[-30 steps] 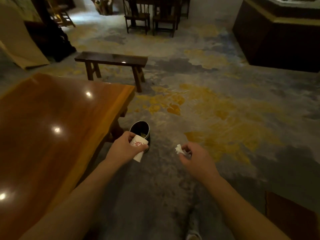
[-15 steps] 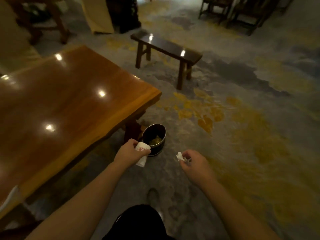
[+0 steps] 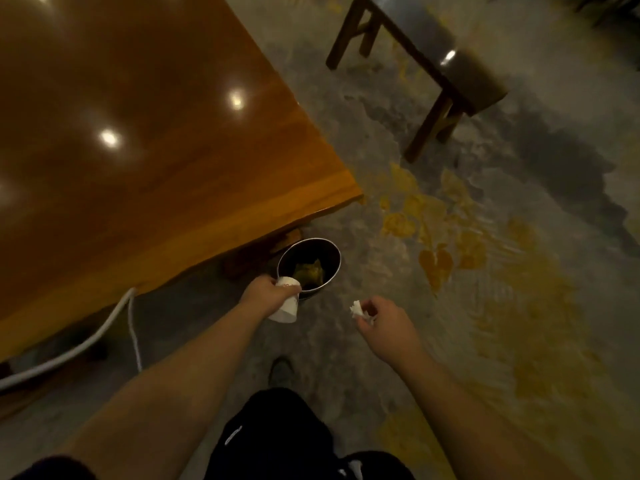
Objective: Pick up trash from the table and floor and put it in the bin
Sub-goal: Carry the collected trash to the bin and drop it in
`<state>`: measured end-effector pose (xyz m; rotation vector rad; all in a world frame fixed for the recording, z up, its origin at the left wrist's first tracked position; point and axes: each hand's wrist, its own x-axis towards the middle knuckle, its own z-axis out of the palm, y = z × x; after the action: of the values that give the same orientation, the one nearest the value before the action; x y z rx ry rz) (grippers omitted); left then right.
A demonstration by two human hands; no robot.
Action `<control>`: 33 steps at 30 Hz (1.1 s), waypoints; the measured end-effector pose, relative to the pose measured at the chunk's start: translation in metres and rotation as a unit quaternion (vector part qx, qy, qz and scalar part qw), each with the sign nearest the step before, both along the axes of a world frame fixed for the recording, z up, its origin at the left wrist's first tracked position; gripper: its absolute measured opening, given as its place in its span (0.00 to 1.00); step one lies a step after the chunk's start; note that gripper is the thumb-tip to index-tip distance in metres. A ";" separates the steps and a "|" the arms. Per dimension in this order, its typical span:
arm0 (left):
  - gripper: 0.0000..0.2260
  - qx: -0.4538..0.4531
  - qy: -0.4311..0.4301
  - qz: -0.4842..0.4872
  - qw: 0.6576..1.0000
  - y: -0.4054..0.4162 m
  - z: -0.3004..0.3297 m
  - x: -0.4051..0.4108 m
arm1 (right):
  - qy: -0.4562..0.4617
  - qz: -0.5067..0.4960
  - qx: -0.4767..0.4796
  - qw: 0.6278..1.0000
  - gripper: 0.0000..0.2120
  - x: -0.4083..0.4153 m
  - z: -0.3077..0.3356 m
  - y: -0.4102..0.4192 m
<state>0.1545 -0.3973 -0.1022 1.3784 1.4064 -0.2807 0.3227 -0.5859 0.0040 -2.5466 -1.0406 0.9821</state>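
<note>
The left hand (image 3: pixel 268 292) has its fingers curled around one white paper cup (image 3: pixel 287 304), tipped at the near rim of the single round metal bin (image 3: pixel 330 271). The right hand (image 3: pixel 384 327) pinches one crumpled white tissue (image 3: pixel 356 309) at its fingertips, just right of the bin. The bin stands on the patterned carpet (image 3: pixel 485 271) below the wooden table's (image 3: pixel 138 133) corner, holding yellowish scraps. One dark bench (image 3: pixel 450 64) stands beyond.

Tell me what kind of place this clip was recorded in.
Probably a tea room or reception hall, though that is a guess. A large polished wooden table stands on patterned grey and yellow carpet, with a dark wooden bench nearby and a small metal bin by the table leg.
</note>
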 end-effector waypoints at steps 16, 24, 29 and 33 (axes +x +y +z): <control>0.39 -0.133 0.022 0.319 0.938 0.031 -0.226 0.103 | 0.228 -0.145 -0.057 0.961 0.10 0.111 -0.289 0.141; 0.39 -0.083 0.033 0.310 0.946 0.037 -0.257 0.109 | 0.275 -0.158 -0.048 0.947 0.06 0.134 -0.324 0.146; 0.17 -0.001 0.060 0.188 0.980 0.024 -0.221 0.097 | 0.265 -0.103 -0.027 0.958 0.03 0.138 -0.291 0.133; 0.14 0.063 0.027 0.193 0.979 0.015 -0.164 0.091 | 0.234 -0.035 0.016 0.971 0.03 0.140 -0.241 0.135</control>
<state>0.2454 -0.3825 -0.2661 1.1723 1.7256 0.0276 0.4622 -0.4508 -0.2367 -2.1459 -0.8120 1.4356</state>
